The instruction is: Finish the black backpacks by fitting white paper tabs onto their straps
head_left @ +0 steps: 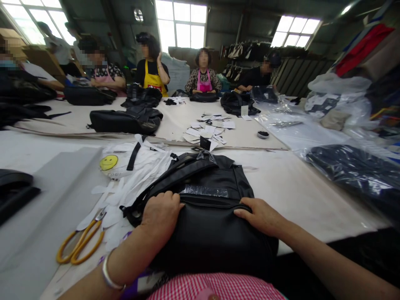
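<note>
The black bag (pixel 218 233) lies at the near edge of the worktop (pixel 290 179), close to the checked clothing (pixel 218 285), its strap (pixel 175 177) slung over the far part. The left hand (pixel 162 210) clasps one end of the seam across the bag, and the right hand (pixel 259 214) pinches the other between thumb and fingers; how deep the fingertips reach is hard to tell. A good hold here calls for even tension from both sides, so the seam lies straight and the panel does not pucker. Thumbs do better flat than digging in, sparing the smooth surface and the clear strip (pixel 204 191) just beyond. The orange-handled scissors (pixel 83 243) lie to the left, apart from the bag.
</note>
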Demonstrator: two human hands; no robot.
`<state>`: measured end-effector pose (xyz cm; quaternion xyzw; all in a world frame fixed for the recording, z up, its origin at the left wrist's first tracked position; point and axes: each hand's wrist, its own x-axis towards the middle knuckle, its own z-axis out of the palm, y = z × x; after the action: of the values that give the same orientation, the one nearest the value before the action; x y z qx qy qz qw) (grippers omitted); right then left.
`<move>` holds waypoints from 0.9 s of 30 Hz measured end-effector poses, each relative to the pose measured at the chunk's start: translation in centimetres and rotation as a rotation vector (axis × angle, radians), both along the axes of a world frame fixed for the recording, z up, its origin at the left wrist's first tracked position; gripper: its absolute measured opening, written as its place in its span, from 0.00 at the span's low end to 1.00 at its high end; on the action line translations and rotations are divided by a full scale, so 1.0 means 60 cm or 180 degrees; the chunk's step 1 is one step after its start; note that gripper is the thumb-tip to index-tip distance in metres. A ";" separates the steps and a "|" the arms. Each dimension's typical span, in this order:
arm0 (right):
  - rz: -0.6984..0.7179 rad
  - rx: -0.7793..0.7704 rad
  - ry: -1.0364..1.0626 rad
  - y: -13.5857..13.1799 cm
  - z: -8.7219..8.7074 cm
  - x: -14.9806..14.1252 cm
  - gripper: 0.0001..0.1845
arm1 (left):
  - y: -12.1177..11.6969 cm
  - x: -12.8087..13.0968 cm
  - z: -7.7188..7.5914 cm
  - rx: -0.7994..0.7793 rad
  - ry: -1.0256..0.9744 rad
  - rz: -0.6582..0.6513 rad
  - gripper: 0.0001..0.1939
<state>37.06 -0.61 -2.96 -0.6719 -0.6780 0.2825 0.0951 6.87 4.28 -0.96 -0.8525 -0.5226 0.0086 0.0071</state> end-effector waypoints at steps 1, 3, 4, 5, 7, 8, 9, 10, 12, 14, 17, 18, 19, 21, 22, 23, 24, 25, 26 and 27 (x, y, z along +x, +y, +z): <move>0.0023 0.0025 -0.0053 0.000 0.001 -0.001 0.15 | -0.015 0.009 0.001 0.0122 -0.0174 -0.0338 0.12; 0.0062 0.0090 -0.0123 -0.003 0.001 -0.002 0.14 | -0.040 0.023 -0.005 0.0062 -0.0621 -0.1270 0.13; 0.0072 0.0128 -0.0152 -0.005 0.000 -0.003 0.14 | -0.049 0.028 -0.012 -0.0068 -0.0803 -0.1700 0.17; 0.0067 0.0171 -0.0195 -0.007 -0.001 -0.004 0.14 | -0.056 0.032 -0.022 -0.0219 -0.0906 -0.2006 0.23; 0.0002 0.0358 -0.0409 -0.014 -0.005 -0.009 0.15 | -0.060 0.036 -0.045 -0.0459 -0.0920 -0.2200 0.33; -0.0028 0.0543 -0.0585 -0.019 -0.006 -0.013 0.16 | -0.060 0.038 -0.055 -0.0526 -0.0881 -0.2160 0.35; -0.0023 0.0797 -0.0772 -0.023 -0.007 -0.019 0.17 | -0.058 0.039 -0.064 -0.0565 -0.0846 -0.2091 0.36; 0.0056 0.1088 -0.0943 -0.028 -0.008 -0.025 0.18 | -0.056 0.040 -0.070 -0.0592 -0.0817 -0.2038 0.36; 0.0539 0.1573 -0.1163 -0.039 -0.011 -0.039 0.22 | -0.052 0.043 -0.077 -0.0610 -0.0777 -0.1986 0.36; 0.1214 0.1708 -0.1208 -0.047 -0.019 -0.050 0.30 | -0.050 0.043 -0.078 -0.0566 -0.0761 -0.1927 0.37; 0.1704 0.1405 -0.1178 -0.051 -0.035 -0.056 0.39 | -0.052 0.030 -0.079 -0.0431 -0.0735 -0.1743 0.38; 0.1704 0.1275 -0.1154 -0.050 -0.040 -0.056 0.40 | -0.053 0.023 -0.080 -0.0385 -0.0723 -0.1642 0.38; 0.1686 0.1143 -0.1125 -0.048 -0.043 -0.055 0.41 | -0.054 0.014 -0.082 -0.0353 -0.0711 -0.1523 0.39; 0.1656 0.0921 -0.1048 -0.041 -0.043 -0.053 0.43 | -0.056 -0.002 -0.084 -0.0338 -0.0707 -0.1256 0.39; 0.1644 0.0841 -0.1008 -0.037 -0.039 -0.053 0.45 | -0.057 -0.009 -0.084 -0.0354 -0.0722 -0.1142 0.39; 0.1629 0.0778 -0.0972 -0.033 -0.034 -0.054 0.45 | -0.057 -0.015 -0.083 -0.0384 -0.0750 -0.1054 0.39; 0.1607 0.0731 -0.0938 -0.027 -0.026 -0.055 0.44 | -0.058 -0.018 -0.082 -0.0423 -0.0792 -0.0996 0.39; 0.1584 0.0695 -0.0898 -0.021 -0.018 -0.057 0.41 | -0.059 -0.020 -0.079 -0.0465 -0.0845 -0.0956 0.38; 0.1554 0.0667 -0.0849 -0.012 -0.009 -0.059 0.37 | -0.060 -0.020 -0.076 -0.0514 -0.0900 -0.0933 0.38; 0.1521 0.0651 -0.0787 -0.001 0.001 -0.063 0.33 | -0.062 -0.019 -0.072 -0.0563 -0.0951 -0.0924 0.39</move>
<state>33.30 -0.70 -2.92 -0.5094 -0.8485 0.1431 0.0097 5.74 0.57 -5.30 -0.9078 -0.3869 -0.0731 -0.1440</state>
